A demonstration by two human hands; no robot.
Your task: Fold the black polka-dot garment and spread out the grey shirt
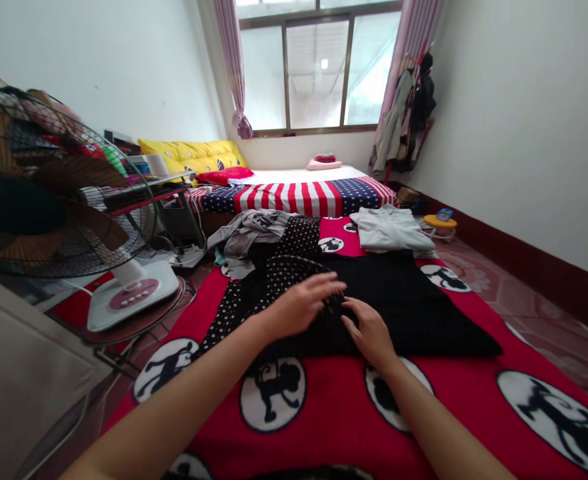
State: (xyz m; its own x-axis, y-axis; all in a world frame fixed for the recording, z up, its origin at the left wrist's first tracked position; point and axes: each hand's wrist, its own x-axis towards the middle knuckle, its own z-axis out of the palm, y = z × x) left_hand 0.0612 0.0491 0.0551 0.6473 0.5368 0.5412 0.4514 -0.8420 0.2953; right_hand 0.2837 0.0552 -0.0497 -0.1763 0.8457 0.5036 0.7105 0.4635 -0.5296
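Mid-way across the red blanket point(339, 413) the black dotted garment point(424, 307) lies spread; left hand point(299, 308) and right hand point(371, 331) press it flat, palms open, clutching nothing; at the blanket's far edge a grey garment point(389, 230) lies folded, while a crumpled grey heap point(251, 230) is not yet folded.

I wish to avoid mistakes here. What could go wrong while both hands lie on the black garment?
1. The left hand and right hand lie flat near one edge of the black garment; a push may bunch it into creases.
2. The dotted cloth lies rumpled under the left hand and could get trapped in a fold.
3. The grey pile lies against the dotted cloth and may be dragged along.
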